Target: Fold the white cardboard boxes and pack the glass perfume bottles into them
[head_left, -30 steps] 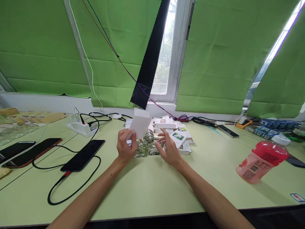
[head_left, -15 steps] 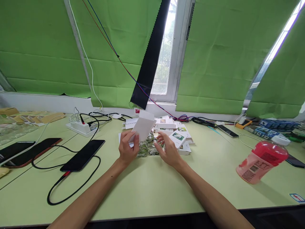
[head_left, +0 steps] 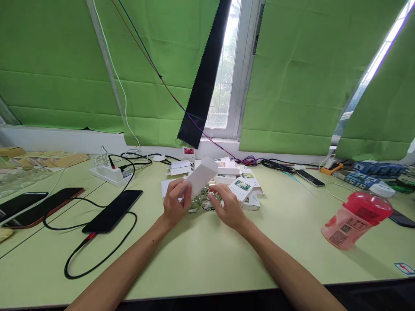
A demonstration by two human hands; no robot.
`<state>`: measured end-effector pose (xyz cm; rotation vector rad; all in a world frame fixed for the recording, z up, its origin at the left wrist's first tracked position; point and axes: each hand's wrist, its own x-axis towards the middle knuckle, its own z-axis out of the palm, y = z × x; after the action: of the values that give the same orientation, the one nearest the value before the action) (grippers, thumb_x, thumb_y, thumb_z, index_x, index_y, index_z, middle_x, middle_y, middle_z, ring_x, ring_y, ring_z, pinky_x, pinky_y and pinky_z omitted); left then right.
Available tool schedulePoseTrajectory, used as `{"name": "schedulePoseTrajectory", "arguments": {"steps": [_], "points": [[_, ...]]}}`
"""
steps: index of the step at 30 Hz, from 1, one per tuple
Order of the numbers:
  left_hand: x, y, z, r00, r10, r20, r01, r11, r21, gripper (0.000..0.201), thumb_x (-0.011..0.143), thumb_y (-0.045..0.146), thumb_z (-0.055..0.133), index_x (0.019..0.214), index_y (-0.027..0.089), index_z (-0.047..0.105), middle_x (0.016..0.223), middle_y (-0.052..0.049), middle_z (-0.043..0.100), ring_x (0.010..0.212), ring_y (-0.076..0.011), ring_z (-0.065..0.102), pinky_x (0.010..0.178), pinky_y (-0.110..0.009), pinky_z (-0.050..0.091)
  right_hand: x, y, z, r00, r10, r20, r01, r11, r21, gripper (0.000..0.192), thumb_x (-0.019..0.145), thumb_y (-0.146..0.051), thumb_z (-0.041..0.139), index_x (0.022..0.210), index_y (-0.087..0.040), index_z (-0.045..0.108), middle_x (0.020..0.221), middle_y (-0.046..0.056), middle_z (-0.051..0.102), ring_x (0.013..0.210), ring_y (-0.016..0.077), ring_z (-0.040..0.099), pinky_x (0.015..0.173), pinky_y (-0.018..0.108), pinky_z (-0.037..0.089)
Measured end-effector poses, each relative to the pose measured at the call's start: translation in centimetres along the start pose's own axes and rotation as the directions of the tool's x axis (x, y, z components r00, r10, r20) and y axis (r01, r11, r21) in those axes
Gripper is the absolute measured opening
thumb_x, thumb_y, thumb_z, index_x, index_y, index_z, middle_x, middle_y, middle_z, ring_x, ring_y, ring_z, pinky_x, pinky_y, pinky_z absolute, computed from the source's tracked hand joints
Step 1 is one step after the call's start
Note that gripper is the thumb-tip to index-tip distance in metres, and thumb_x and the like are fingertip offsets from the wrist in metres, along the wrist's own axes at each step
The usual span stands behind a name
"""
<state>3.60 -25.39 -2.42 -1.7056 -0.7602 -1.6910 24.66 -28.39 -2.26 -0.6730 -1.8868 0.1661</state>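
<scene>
While left hand (head_left: 175,206) pinches tilted white box (head_left: 201,176), right hand (head_left: 229,206) curls.

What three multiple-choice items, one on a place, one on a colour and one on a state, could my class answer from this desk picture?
1. Where does the pink bottle stand?
A. At the desk's right side
B. Beside the power strip
C. On the windowsill

2. What colour is the carton in the left hand?
A. Green
B. White
C. Black

3. How is the black phone nearest the left arm?
A. Held in a hand
B. Stacked on the cartons
C. Lying flat with a cable plugged in

Answers: 1 A, the bottle stands far right on the desk, away from the power strip. 2 B, the held carton is plain white. 3 C, it lies flat with a black cable running from its near end. The right hand rests by the small glass jars.
</scene>
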Motion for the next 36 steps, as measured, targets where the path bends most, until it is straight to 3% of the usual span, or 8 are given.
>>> {"name": "schedulePoseTrajectory", "arguments": {"steps": [14, 20, 24, 28, 32, 36], "points": [[0.8, 0.4, -0.3, 0.988, 0.149, 0.051, -0.147, 0.989, -0.035, 0.022, 0.099, 0.011, 0.056, 0.116, 0.025, 0.058, 0.095, -0.006, 0.069, 0.083, -0.0157, 0.070, 0.063, -0.024, 0.054, -0.2, -0.8, 0.2, 0.997, -0.004, 0.083, 0.003, 1.000, 0.021, 0.027, 0.102, -0.026, 0.055, 0.129, -0.025, 0.056, 0.111, 0.010, 0.069, 0.097, 0.0237, 0.068, 0.085, 0.039, 0.060], [1.2, 1.1, -0.2, 0.984, 0.176, 0.040, -0.173, 0.983, -0.064, 0.032, 0.096, 0.012, 0.066, 0.124, 0.023, 0.057, 0.094, -0.006, 0.070, 0.082, -0.0152, 0.069, 0.061, -0.022, 0.054, -0.2, -0.7, 0.3, 0.997, -0.005, 0.074, 0.003, 1.000, 0.030, 0.024, 0.101, -0.024, 0.056, 0.126, -0.024, 0.057, 0.110, 0.010, 0.067, 0.095, 0.0229, 0.068, 0.085, 0.038, 0.060], [1.3, 1.6, -0.1, 0.987, 0.142, 0.080, -0.135, 0.986, -0.095, 0.037, 0.094, 0.012, 0.068, 0.128, 0.021, 0.056, 0.093, -0.005, 0.073, 0.078, -0.0141, 0.072, 0.049, -0.017, 0.048, -0.2, -0.6, 0.4, 0.998, -0.018, 0.058, 0.015, 0.999, 0.043, 0.023, 0.101, -0.022, 0.056, 0.124, -0.022, 0.057, 0.110, 0.010, 0.066, 0.094, 0.0219, 0.068, 0.084, 0.036, 0.059], [1.0, 1.8, 0.0, 0.989, 0.095, 0.109, -0.088, 0.994, -0.071, 0.032, 0.095, 0.014, 0.068, 0.126, 0.021, 0.062, 0.095, -0.003, 0.079, 0.055, -0.0076, 0.064, 0.043, -0.018, 0.042, -0.2, -0.4, 0.5, 0.998, -0.028, 0.049, 0.026, 0.999, 0.045, 0.022, 0.101, -0.022, 0.056, 0.123, -0.022, 0.057, 0.109, 0.010, 0.066, 0.094, 0.0218, 0.067, 0.084, 0.036, 0.060], [1.0, 2.1, 0.0, 0.994, 0.074, 0.080, -0.073, 0.997, -0.022, 0.022, 0.094, 0.011, 0.067, 0.114, 0.019, 0.067, 0.091, -0.002, 0.080, 0.053, -0.0076, 0.064, 0.045, -0.018, 0.044, -0.3, -0.3, 0.5, 0.999, -0.009, 0.039, 0.007, 0.999, 0.054, 0.025, 0.100, -0.022, 0.056, 0.126, -0.022, 0.056, 0.107, 0.009, 0.065, 0.093, 0.0215, 0.067, 0.084, 0.037, 0.060], [1.3, 2.4, -0.1, 0.999, -0.032, 0.003, 0.032, 0.999, -0.005, 0.017, 0.094, 0.011, 0.068, 0.110, 0.018, 0.066, 0.086, -0.001, 0.077, 0.055, -0.0076, 0.065, 0.043, -0.015, 0.043, -0.2, -0.2, 0.7, 0.999, 0.028, -0.029, -0.025, 0.993, 0.116, 0.029, 0.101, -0.024, 0.055, 0.130, -0.023, 0.052, 0.106, 0.008, 0.066, 0.094, 0.0208, 0.068, 0.080, 0.035, 0.061]]}}
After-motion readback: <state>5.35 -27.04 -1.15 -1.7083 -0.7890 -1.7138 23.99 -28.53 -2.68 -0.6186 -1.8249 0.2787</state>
